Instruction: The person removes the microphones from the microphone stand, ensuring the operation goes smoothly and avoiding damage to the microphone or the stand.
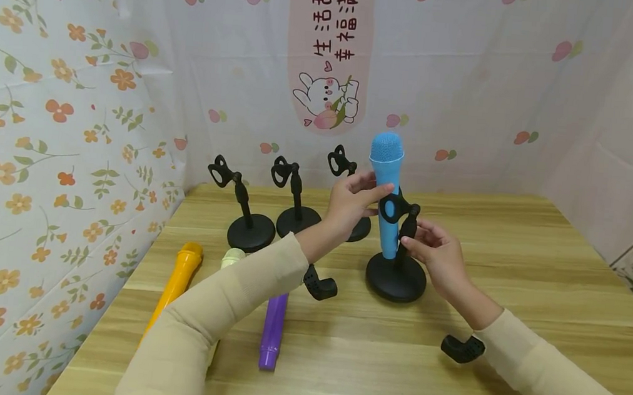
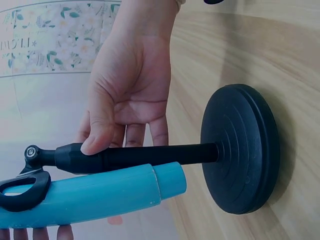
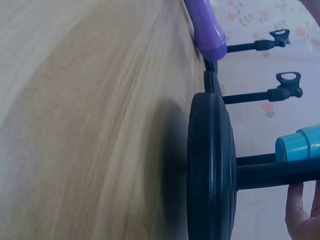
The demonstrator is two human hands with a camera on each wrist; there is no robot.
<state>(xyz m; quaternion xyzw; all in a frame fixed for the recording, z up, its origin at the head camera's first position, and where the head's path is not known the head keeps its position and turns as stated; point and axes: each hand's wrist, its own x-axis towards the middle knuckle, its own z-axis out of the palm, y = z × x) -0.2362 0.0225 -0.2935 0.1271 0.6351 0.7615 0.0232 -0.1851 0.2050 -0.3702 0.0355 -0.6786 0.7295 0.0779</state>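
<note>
A light-blue microphone [image 1: 386, 160] stands nearly upright, head up, with its body in the ring clip [image 1: 394, 208] of a black desktop stand [image 1: 396, 281]. My left hand [image 1: 348, 201] grips the microphone below its head, thumb across the front. With thumb and fingers, my right hand [image 1: 440, 258] pinches the stand's stem below the clip joint. In the left wrist view the clip [image 2: 25, 192] wraps the blue body, and the microphone's tail end [image 2: 170, 179] lies alongside the stem [image 2: 150, 156]. The stand's round base [image 2: 240, 150] is on the wooden table.
Three more black stands with bare clips are at the back left, including one stand [image 1: 251, 232] farthest left; my left hand partly covers another. Orange [image 1: 177, 273], pale green [image 1: 233, 255] and purple [image 1: 273, 332] microphones lie near my left sleeve. A patterned curtain [image 1: 236, 77] hangs behind the table.
</note>
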